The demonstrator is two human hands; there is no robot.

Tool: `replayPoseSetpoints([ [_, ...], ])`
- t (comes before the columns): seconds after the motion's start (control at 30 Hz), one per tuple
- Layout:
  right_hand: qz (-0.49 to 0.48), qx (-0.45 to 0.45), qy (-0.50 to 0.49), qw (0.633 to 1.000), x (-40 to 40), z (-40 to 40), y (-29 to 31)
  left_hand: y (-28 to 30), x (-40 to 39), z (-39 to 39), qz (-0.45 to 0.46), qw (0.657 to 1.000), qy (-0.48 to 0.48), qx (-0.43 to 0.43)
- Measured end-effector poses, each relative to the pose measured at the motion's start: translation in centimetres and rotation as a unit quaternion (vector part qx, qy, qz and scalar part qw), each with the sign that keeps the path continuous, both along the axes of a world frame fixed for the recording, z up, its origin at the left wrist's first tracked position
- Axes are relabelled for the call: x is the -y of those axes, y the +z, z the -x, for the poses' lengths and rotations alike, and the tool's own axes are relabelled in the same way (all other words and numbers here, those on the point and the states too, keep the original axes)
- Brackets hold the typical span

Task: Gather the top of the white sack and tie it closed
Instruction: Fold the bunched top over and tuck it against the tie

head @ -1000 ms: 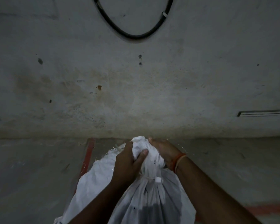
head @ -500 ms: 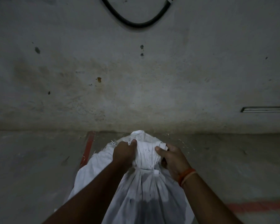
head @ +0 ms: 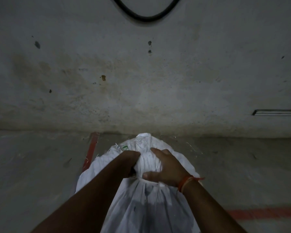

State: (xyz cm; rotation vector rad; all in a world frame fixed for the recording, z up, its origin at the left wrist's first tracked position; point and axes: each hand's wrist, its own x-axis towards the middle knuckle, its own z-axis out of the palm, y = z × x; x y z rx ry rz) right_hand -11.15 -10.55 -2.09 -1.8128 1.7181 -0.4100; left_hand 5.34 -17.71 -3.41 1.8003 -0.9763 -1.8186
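A white woven sack [head: 148,204] stands on the floor right in front of me, its top bunched into a neck [head: 149,163]. A thin white tie [head: 151,181] circles the neck just below my hands. My left hand [head: 130,163] clutches the left side of the gathered top. My right hand [head: 166,167] wraps the right side, thumb pressed at the tie. An orange thread band sits on my right wrist. The loose mouth of the sack fans out above my fingers.
A stained grey wall [head: 141,81] rises close behind the sack. A black cable [head: 146,18] loops down it at the top. Red painted lines [head: 91,152] mark the concrete floor on the left and lower right.
My right hand has come round from behind the neck to its right side and gripped it. My left hand has slid lower on the bunch. The sack top sits flatter.
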Motion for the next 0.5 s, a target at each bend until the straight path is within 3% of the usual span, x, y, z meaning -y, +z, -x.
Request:
replayPoseSetpoints([
  [0.17,0.052,0.008,-0.012,0.999,1.1,-0.8,-2.2,-0.8,-0.7,-1.0,0.002,0.997,0.047,-0.056],
  [0.23,0.063,0.032,-0.027,0.997,1.1,-1.1,-3.0,0.3,-1.5,-0.9,0.108,0.990,-0.020,0.093],
  [0.3,0.067,0.059,-0.040,0.995,0.8,-1.2,-3.2,0.5,-3.0,-1.6,0.289,0.903,-0.117,0.294],
  [0.33,0.071,0.069,-0.044,0.994,0.8,-1.1,-3.4,0.5,-4.0,-2.0,0.364,0.851,-0.156,0.344],
  [0.4,0.077,0.088,-0.041,0.992,0.7,-0.8,-3.9,-0.4,-5.2,-3.7,0.444,0.799,-0.260,0.312],
  [0.5,0.055,0.074,-0.028,0.995,0.8,-0.5,-5.3,-2.9,-6.2,-6.0,0.438,0.763,-0.393,0.268],
])
